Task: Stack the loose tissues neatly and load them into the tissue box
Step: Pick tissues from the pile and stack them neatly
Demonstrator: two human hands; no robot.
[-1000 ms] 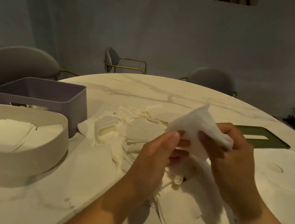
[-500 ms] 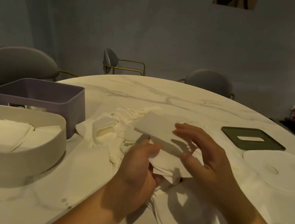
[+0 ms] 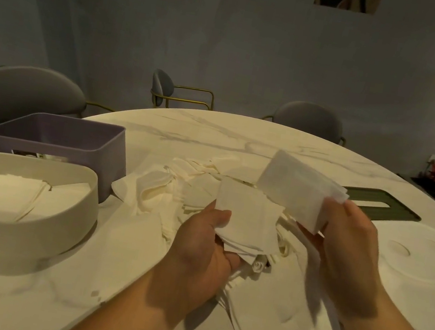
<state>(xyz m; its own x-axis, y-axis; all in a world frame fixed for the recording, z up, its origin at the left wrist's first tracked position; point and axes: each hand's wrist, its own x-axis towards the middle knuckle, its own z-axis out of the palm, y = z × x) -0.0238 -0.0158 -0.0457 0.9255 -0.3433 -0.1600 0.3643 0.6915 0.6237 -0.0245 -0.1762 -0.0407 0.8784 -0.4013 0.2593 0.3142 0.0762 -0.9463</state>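
While stacking was underway, both grips were full
Left hand (image 3: 203, 252) held a stack (image 3: 246, 225); right hand (image 3: 347, 246) pinched a tissue (image 3: 299, 191) beside it, needing squaring on top

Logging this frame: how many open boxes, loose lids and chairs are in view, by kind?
Open boxes: 2 (cream box, purple box)
Loose lids: 2 (green lid, white lid)
Chairs: 3 (left chair, middle chair, right chair)
Total: 7

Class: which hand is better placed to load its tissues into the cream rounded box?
Probably left: the left hand, gripping a white tissue stack, is nearer the cream rounded box; the right hand is farther.
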